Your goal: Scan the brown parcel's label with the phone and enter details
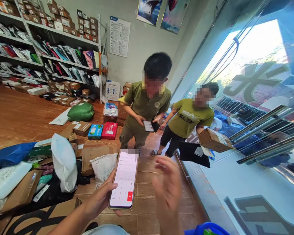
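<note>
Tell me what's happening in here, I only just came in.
The person wearing the camera holds a smartphone in the left hand, its screen showing a number keypad. The right hand, blurred, is raised beside it, holding nothing visible. Facing them, a person in an olive polo shirt holds small items, partly obscured. Next to them, a person in a green T-shirt has a cardboard box at one hand. Parcels lie on the wooden floor.
</note>
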`<state>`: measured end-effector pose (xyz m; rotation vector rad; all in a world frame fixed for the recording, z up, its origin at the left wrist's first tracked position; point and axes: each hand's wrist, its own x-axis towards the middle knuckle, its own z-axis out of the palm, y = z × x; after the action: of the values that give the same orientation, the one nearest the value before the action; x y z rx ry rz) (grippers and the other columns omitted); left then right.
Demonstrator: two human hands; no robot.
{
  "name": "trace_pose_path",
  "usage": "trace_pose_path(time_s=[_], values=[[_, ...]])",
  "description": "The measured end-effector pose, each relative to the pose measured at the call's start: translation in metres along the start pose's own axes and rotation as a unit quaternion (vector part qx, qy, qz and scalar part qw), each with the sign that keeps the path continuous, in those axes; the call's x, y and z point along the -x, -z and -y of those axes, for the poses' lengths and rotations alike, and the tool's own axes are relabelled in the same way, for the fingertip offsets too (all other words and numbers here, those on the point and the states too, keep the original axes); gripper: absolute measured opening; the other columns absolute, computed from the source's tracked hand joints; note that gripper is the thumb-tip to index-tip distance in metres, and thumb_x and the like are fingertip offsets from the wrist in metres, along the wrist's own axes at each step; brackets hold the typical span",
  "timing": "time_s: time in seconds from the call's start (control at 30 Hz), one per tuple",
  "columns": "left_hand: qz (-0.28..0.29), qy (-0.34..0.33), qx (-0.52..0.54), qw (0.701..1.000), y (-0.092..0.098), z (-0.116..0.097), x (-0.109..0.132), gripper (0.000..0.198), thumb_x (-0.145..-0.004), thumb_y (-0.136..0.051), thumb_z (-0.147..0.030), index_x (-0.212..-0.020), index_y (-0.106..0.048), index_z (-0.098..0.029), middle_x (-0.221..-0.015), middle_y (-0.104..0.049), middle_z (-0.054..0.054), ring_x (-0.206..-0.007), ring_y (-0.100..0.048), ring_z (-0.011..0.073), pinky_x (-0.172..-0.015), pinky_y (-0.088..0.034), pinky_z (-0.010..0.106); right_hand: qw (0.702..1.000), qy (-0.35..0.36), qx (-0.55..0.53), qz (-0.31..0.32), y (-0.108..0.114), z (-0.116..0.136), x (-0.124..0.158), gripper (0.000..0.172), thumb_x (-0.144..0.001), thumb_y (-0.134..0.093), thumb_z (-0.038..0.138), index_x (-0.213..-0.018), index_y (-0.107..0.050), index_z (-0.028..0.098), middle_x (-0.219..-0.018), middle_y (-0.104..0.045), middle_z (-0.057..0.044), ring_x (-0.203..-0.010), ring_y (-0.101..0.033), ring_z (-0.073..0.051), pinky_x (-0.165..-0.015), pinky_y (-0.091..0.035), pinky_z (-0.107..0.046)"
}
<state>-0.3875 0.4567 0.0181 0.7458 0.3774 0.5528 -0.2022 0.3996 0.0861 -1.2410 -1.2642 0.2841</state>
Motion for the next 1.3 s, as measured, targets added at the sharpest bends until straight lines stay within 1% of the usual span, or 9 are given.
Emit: trace_pose_path(time_s=[0.07, 0.17, 0.23, 0.3, 0.5, 0.67, 1.1, 1.2, 1.3], values=[[-0.007, -0.001, -0.003, 1.0, 0.0, 0.0, 0.0, 0.091, -0.079, -0.06, -0.04, -0.149, -0.001, -0.04, -0.135, -0.051, 0.011, -0.099, -0.062, 0.0344, -0.05, -0.057, 0.03, 0.994, -0.103, -0.036, 0.013, -0.016, -0.012, 0.003, 0.044, -0.087, -0.054, 0.047, -0.124, -0.051, 0.022, -0.125, -0.055, -0.012, -0.113, -0.053, -0.025, -0.09, -0.047, -0.041], [-0.018, 0.01, -0.002, 1.0, -0.001, -0.002, -0.002, 0.097, -0.074, -0.06, -0.035, -0.149, 0.001, -0.039, -0.135, -0.05, 0.011, -0.089, -0.064, 0.0311, -0.047, -0.057, 0.031, 0.952, -0.256, -0.148, 0.077, -0.038, -0.027, 0.016, 0.052, -0.082, -0.054, 0.06, -0.114, -0.058, 0.02, -0.114, -0.066, -0.011, -0.105, -0.06, -0.025, -0.089, -0.049, -0.039], [-0.021, 0.015, 0.004, 1.0, -0.002, -0.004, -0.003, 0.101, -0.07, -0.061, -0.032, -0.148, 0.004, -0.039, -0.137, -0.048, 0.011, -0.084, -0.064, 0.0288, -0.046, -0.057, 0.032, 0.912, -0.324, -0.221, 0.123, -0.047, -0.033, 0.029, 0.055, -0.076, -0.058, 0.064, -0.106, -0.061, 0.019, -0.099, -0.071, -0.008, -0.09, -0.065, -0.025, -0.076, -0.052, -0.035], [-0.016, 0.017, 0.011, 1.0, -0.002, -0.005, -0.005, 0.103, -0.068, -0.06, -0.029, -0.147, 0.004, -0.041, -0.141, -0.044, 0.009, -0.085, -0.063, 0.0283, -0.046, -0.058, 0.033, 0.882, -0.359, -0.274, 0.132, -0.052, -0.034, 0.04, 0.056, -0.072, -0.064, 0.062, -0.107, -0.059, 0.019, -0.09, -0.073, -0.006, -0.074, -0.066, -0.022, -0.062, -0.05, -0.031], [-0.002, 0.017, 0.014, 1.0, 0.0, -0.004, -0.005, 0.09, -0.069, -0.056, -0.028, -0.147, -0.013, -0.043, -0.145, -0.041, 0.005, -0.095, -0.062, 0.0329, -0.048, -0.058, 0.033, 0.873, -0.349, -0.327, 0.096, -0.058, -0.039, 0.054, 0.054, -0.074, -0.067, 0.048, -0.119, -0.052, 0.021, -0.102, -0.071, -0.006, -0.077, -0.066, -0.021, -0.06, -0.052, -0.03], [-0.007, 0.017, -0.002, 1.0, 0.001, -0.003, -0.005, 0.08, -0.068, -0.055, -0.027, -0.143, -0.031, -0.044, -0.144, -0.042, 0.003, -0.091, -0.062, 0.0304, -0.047, -0.058, 0.032, 0.898, -0.336, -0.274, 0.073, -0.062, -0.042, 0.057, 0.054, -0.074, -0.069, 0.044, -0.119, -0.052, 0.021, -0.102, -0.071, -0.006, -0.082, -0.065, -0.02, -0.067, -0.054, -0.029], [-0.01, 0.005, -0.034, 0.999, -0.005, -0.004, -0.002, 0.086, -0.067, -0.056, -0.029, -0.146, -0.024, -0.042, -0.146, -0.039, 0.003, -0.1, -0.058, 0.035, -0.045, -0.056, 0.031, 0.909, -0.328, -0.247, 0.065, -0.063, -0.031, 0.057, 0.056, -0.071, -0.071, 0.049, -0.115, -0.05, 0.02, -0.088, -0.071, -0.005, -0.071, -0.063, -0.019, -0.06, -0.053, -0.03], [-0.031, 0.03, -0.043, 0.998, -0.006, -0.003, -0.001, 0.095, -0.065, -0.06, -0.03, -0.149, -0.015, -0.037, -0.141, -0.045, 0.008, -0.091, -0.061, 0.0323, -0.045, -0.055, 0.031, 0.899, -0.328, -0.282, 0.065, -0.061, -0.031, 0.06, 0.056, -0.073, -0.07, 0.046, -0.118, -0.049, 0.021, -0.095, -0.072, -0.006, -0.075, -0.065, -0.02, -0.061, -0.053, -0.03], [-0.048, 0.049, -0.046, 0.997, -0.008, -0.004, 0.0, 0.101, -0.065, -0.062, -0.031, -0.149, -0.007, -0.037, -0.134, -0.052, 0.009, -0.082, -0.064, 0.029, -0.044, -0.054, 0.029, 0.894, -0.326, -0.299, 0.067, -0.059, -0.027, 0.062, 0.06, -0.07, -0.072, 0.041, -0.121, -0.047, 0.021, -0.106, -0.071, -0.007, -0.085, -0.067, -0.022, -0.07, -0.055, -0.033]])
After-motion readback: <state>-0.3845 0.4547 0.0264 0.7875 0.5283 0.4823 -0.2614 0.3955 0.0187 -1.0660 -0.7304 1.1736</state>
